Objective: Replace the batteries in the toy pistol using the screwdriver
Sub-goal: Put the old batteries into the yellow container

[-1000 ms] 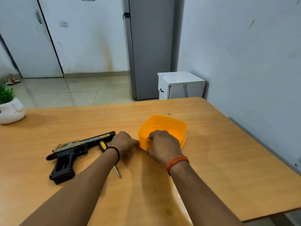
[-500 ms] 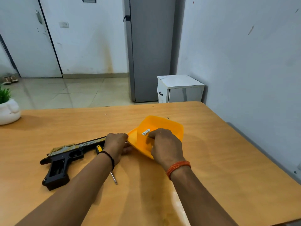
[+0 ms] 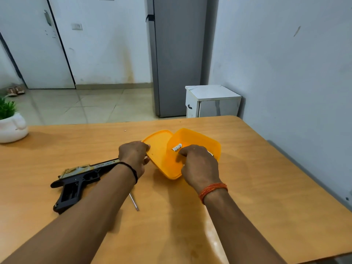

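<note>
My left hand (image 3: 134, 156) gripped the flat orange plastic lid (image 3: 159, 147) by its edge, while my right hand (image 3: 199, 164) clutched the near rim of the tilted orange plastic box (image 3: 198, 140) holding small white batteries (image 3: 177, 147). The black and gold toy pistol (image 3: 76, 180) and the metal-shafted screwdriver (image 3: 134, 201) lay on the wooden table (image 3: 266, 187) under my left forearm

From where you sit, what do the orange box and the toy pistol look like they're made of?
Orange box: probably thin plastic; glossy and slightly see-through where light passes its wall.
Toy pistol: apparently moulded plastic; matte black frame, with a shiny gold-coloured slide that looks painted or plated.
</note>
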